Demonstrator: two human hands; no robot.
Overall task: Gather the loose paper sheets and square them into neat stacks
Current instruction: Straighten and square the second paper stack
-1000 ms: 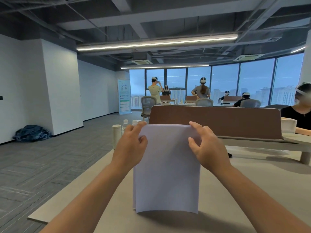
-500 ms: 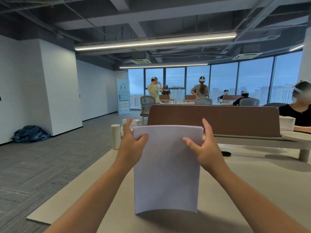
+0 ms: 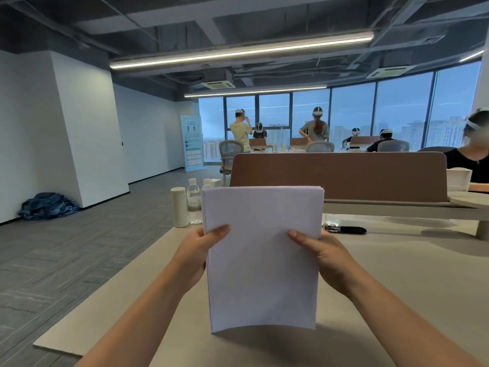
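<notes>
A stack of white paper sheets (image 3: pixel 262 266) stands upright on its bottom edge on the beige table (image 3: pixel 412 292) in front of me. My left hand (image 3: pixel 195 254) grips the stack's left side about midway up, thumb on the front. My right hand (image 3: pixel 321 254) grips the right side at the same height, thumb on the front too. The sheets' top edges are slightly uneven at the right corner. The bottom edge bows a little where it meets the table.
Behind the stack stand a white tumbler (image 3: pixel 179 207) and two water bottles (image 3: pixel 194 201). A black pen-like object (image 3: pixel 350 229) lies at the right. A brown desk divider (image 3: pixel 341 176) crosses the table. A person sits at far right (image 3: pixel 473 154); several others are by the windows.
Both hands have slid down from the stack's top corners to its middle sides. The stack still stands upright on the table.
</notes>
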